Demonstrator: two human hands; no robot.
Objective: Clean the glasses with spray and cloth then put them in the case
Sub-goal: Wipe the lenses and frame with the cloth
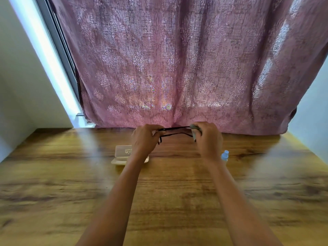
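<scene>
Dark print and a logo on the open case lid, too blurred to read

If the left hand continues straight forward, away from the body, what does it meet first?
Probably the pink patterned curtain hanging behind the wooden table; nothing shows between it and the left hand, though depth is unclear.

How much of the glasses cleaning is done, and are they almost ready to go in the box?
Not yet. The spray bottle stands on the table, so spraying may be over, though that cannot be told. Right now the left hand holds the glasses up while the right hand presses the grey cloth on one end. Still left: putting them in the open case.
</scene>
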